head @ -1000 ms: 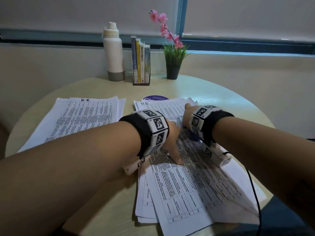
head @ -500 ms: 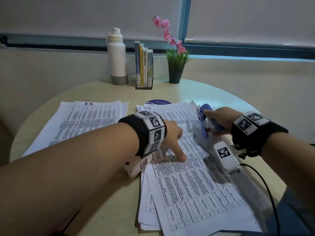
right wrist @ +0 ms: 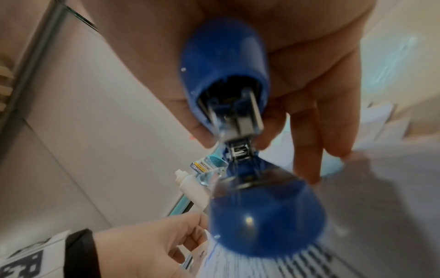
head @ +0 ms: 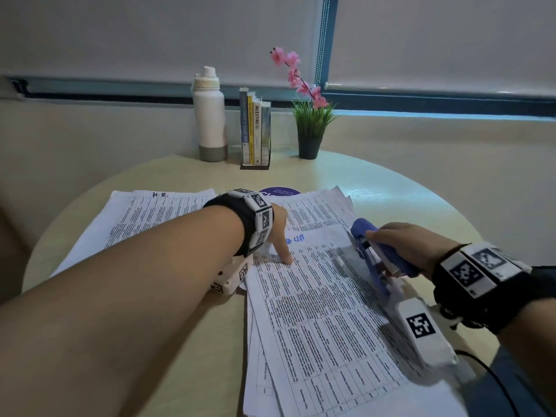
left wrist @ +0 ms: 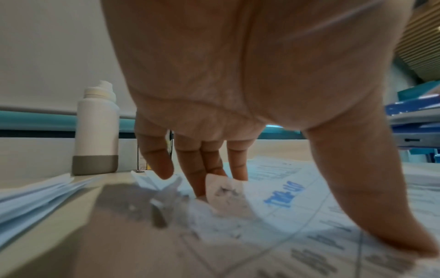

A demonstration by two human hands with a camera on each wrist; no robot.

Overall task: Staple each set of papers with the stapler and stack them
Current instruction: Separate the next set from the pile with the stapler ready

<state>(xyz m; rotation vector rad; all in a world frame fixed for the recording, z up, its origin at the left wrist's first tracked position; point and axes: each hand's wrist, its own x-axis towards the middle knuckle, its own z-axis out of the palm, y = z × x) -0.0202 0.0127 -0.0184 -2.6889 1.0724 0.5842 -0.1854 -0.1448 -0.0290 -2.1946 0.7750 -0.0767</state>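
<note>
My left hand [head: 278,236] presses the top left of the middle paper set [head: 319,302], thumb tip on the print and fingers [left wrist: 202,169] down at its curled corner. This set [left wrist: 297,216] carries blue handwriting on top. My right hand [head: 403,246] grips a blue stapler [head: 373,251] just above the set's right edge. In the right wrist view the stapler [right wrist: 226,71] gapes, its base [right wrist: 266,216] apart from the top, with the fingers [right wrist: 307,143] curled round it. A second stack of papers [head: 144,218] lies to the left.
All this lies on a round beige table [head: 391,188]. At its back edge stand a white bottle [head: 209,115], a small rack of books [head: 255,133] and a potted plant with pink flowers [head: 310,127]. A purple disc [head: 279,191] peeks out behind the papers.
My right hand has drawn away from the top of the paper set to the right and nearer, carrying the stapler. The left hand stays pressed on the papers.
</note>
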